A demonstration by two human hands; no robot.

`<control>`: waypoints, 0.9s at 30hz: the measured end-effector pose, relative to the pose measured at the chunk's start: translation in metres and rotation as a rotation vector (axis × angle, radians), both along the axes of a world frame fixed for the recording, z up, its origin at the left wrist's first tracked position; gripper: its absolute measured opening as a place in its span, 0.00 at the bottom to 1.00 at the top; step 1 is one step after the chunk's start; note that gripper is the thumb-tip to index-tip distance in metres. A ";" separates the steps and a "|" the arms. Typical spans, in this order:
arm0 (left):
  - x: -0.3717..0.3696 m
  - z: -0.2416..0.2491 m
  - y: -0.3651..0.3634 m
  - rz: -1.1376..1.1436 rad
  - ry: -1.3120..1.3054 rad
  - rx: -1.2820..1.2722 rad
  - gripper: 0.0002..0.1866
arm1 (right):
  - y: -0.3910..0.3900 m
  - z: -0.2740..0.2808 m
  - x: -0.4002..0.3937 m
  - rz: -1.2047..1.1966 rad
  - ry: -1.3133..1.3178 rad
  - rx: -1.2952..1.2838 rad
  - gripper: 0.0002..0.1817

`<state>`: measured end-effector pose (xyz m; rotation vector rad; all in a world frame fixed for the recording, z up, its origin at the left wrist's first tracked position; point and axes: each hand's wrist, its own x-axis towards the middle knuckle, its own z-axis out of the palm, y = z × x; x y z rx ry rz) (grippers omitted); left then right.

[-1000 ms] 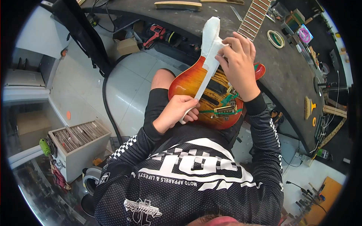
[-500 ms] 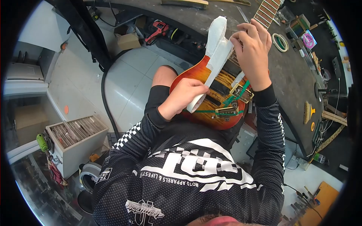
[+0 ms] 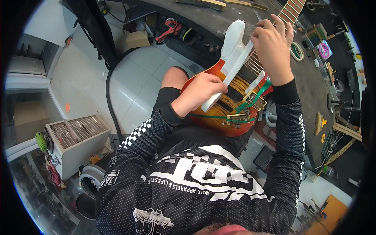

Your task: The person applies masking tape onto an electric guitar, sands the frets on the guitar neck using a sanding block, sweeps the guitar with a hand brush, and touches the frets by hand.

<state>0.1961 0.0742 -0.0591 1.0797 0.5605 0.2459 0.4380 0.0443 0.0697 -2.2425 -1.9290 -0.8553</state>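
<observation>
A sunburst electric guitar (image 3: 231, 126) lies across my lap, its neck (image 3: 291, 11) pointing up and right over the bench. White tape (image 3: 234, 39) covers its upper horn. My left hand (image 3: 201, 92) is closed on a roll of white tape (image 3: 212, 102) above the body. From the roll a white strip (image 3: 239, 61) runs up to my right hand (image 3: 273, 49), whose thumb and index finger pinch its upper end beside the neck; the other fingers reach over the strings. Green tape (image 3: 213, 116) crosses the bridge area.
A dark workbench (image 3: 309, 92) curves round the front and right, with a green-and-white tape ring (image 3: 297, 51) and a yellow brush (image 3: 320, 122) on it. A red power tool (image 3: 169, 31) sits on a shelf beneath. At the left stands a white box of flat pieces (image 3: 78, 145).
The strip between my hands now stands off the guitar, where it lay closer along the body before. Both hands and the guitar appear slightly further right in view.
</observation>
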 end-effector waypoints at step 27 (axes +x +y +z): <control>-0.039 -0.005 0.004 -0.027 -0.062 -0.046 0.15 | 0.017 -0.001 0.010 0.230 0.210 -0.398 0.07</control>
